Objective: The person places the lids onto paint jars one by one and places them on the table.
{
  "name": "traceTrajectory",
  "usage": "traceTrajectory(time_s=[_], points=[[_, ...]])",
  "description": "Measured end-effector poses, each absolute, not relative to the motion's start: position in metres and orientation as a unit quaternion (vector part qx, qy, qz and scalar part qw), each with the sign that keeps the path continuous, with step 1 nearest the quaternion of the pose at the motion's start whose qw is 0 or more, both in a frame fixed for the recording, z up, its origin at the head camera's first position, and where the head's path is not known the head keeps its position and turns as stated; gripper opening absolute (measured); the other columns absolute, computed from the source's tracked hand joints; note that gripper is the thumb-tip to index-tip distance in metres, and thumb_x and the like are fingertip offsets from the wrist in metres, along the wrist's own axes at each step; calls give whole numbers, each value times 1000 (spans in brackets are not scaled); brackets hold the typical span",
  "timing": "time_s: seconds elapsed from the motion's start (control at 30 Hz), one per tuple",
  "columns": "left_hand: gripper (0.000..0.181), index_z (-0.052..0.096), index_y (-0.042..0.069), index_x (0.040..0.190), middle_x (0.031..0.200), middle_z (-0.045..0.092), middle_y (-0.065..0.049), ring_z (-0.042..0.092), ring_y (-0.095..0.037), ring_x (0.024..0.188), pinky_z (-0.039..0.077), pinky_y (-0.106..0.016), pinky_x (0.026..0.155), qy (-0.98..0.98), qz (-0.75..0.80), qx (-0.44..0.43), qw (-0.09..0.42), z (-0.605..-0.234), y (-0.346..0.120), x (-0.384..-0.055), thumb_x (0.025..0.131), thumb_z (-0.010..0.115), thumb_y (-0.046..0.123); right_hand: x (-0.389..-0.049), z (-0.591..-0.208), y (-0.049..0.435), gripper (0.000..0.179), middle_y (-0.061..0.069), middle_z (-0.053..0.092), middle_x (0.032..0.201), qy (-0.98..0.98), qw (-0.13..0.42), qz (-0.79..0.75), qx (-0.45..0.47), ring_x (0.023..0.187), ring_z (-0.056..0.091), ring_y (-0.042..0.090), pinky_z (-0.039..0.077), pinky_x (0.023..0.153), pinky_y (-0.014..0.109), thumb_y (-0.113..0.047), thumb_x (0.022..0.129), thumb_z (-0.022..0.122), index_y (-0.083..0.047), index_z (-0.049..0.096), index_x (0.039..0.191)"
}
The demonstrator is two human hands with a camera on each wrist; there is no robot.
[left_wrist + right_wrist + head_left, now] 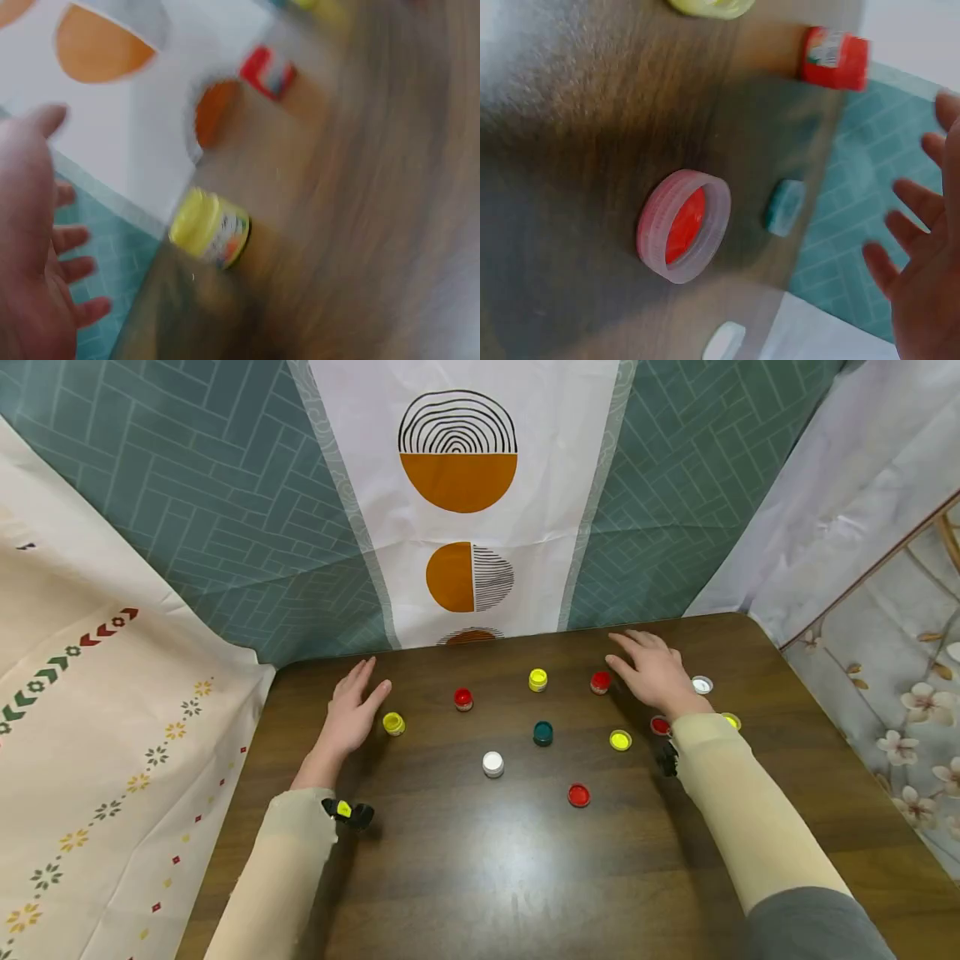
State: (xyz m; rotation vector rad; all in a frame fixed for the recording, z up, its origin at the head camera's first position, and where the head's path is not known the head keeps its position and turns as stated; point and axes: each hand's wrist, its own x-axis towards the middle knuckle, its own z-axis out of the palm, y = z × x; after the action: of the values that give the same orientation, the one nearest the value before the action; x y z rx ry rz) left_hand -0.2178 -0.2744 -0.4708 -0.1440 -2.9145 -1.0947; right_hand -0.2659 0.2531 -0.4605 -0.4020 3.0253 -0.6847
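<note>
My left hand (351, 708) hovers over the table's left side, fingers extended and holding nothing. Just right of its thumb stands a small yellow paint jar (393, 724), whose printed label shows in the left wrist view. Over the back right, my right hand (654, 672) is also empty, its fingers loosely spread. A red paint jar (600, 682) sits close to its thumb. In the right wrist view, a red-filled lid (684, 226) lies near a teal lid (785, 208), which the right hand hides from the head view. A white lid (702, 685) is right of that hand.
Between the hands stand another red jar (463, 699), a yellow jar (537, 680), a teal jar (543, 733) and a white jar (492, 764). Yellow (620, 740) and red (578, 795) lids lie nearer the right arm. Patterned cloth (300, 602) hangs behind the wooden table (465, 877).
</note>
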Motion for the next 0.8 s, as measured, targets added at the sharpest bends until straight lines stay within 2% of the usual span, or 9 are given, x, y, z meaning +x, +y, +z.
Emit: traceTrajectory(time_s=[0.1,0.17,0.27,0.33,0.4,0.47,0.57,0.67,0.8], points=[[74,31,12,170,173,29,-18,23,-42,159,20,-65,125,-905,-424,-24,9,-471,-274,-197,111,51,52,-251,-456,259,48,23,50,158,956,-25,-253,-147,149,37,48,27,120,68,-31,114,51,-8,54,155],[72,35,11,168,170,36,-19,31,-39,157,27,-60,124,-886,-463,1,1,-471,-273,-183,110,58,47,-240,-453,263,41,22,58,151,949,-39,-272,-156,142,47,46,35,117,64,-25,113,54,-7,61,149],[70,39,9,165,164,44,-19,41,-38,151,35,-58,119,-860,-508,37,-11,-473,-270,-168,107,67,37,-221,-449,270,35,21,65,141,940,-50,-296,-161,122,62,43,48,103,62,-21,112,59,-7,67,143],[70,42,8,164,162,47,-19,45,-37,146,39,-56,115,-851,-522,56,-10,-475,-267,-163,104,71,30,-208,-448,275,34,20,69,135,936,-46,-309,-163,106,68,36,53,92,57,-22,112,60,-7,69,141],[70,43,7,163,161,48,-18,46,-37,143,39,-54,112,-847,-527,69,-8,-480,-264,-161,102,75,25,-195,-448,280,33,17,74,118,935,-28,-317,-160,90,66,30,54,82,49,-21,111,61,-8,70,140],[72,44,6,162,160,49,-18,47,-37,140,40,-52,111,-849,-523,77,-6,-486,-261,-160,100,78,22,-183,-450,283,31,12,76,108,933,-3,-318,-166,86,65,24,54,77,44,-23,111,62,-8,72,136],[74,45,6,161,159,50,-18,47,-38,136,40,-50,110,-852,-517,87,-9,-496,-258,-158,98,80,20,-167,-458,284,25,2,75,101,932,40,-316,-175,83,63,18,54,74,36,-23,109,66,-11,76,129],[75,45,4,161,158,50,-18,48,-37,131,41,-48,108,-857,-507,94,-9,-502,-256,-157,97,81,19,-155,-464,283,20,-2,75,108,928,69,-312,-189,84,61,16,54,76,33,-20,106,70,-12,77,123],[72,47,2,159,156,49,-20,48,-37,126,41,-47,103,-860,-500,102,-5,-505,-253,-160,97,81,20,-147,-470,285,21,-3,74,110,929,83,-308,-185,88,62,15,56,80,35,-17,104,72,-13,77,124]])
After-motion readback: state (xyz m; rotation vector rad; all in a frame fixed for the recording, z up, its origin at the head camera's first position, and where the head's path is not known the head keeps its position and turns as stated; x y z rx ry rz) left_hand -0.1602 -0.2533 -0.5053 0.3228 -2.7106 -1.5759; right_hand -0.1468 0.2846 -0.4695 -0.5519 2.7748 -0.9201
